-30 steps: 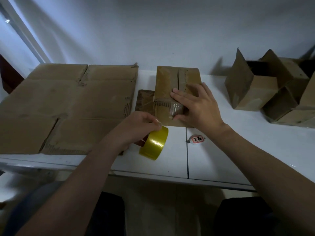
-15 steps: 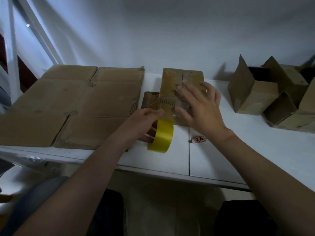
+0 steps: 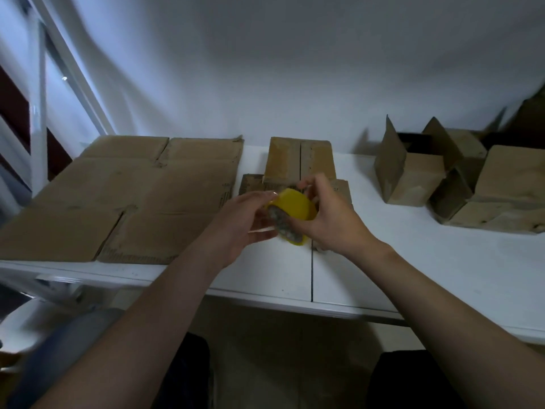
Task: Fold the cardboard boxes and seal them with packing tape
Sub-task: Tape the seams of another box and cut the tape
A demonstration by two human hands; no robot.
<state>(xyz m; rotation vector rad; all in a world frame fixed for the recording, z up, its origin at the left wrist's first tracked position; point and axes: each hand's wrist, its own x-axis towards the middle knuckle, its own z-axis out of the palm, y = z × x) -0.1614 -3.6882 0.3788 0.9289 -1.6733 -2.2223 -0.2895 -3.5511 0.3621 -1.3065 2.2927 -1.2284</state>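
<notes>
A yellow roll of packing tape (image 3: 295, 206) is lifted above the white table, held between both hands. My left hand (image 3: 244, 222) grips its left side, thumb over the top. My right hand (image 3: 327, 216) curls round its right side with fingertips near the roll's upper edge. Just behind the hands stands a small folded cardboard box (image 3: 300, 160), its two top flaps meeting along a centre seam. A side flap (image 3: 252, 183) sticks out at its lower left. The box's near face is hidden by my hands.
A large flattened cardboard sheet (image 3: 126, 196) covers the left of the white table (image 3: 442, 261). Several open, folded boxes (image 3: 413, 175) stand at the right rear. A wall runs close behind. The table's front edge lies near my knees.
My right hand left the box top and came back to the tape roll. The left hand raised the roll off the table toward the box. The camera tilted upward.
</notes>
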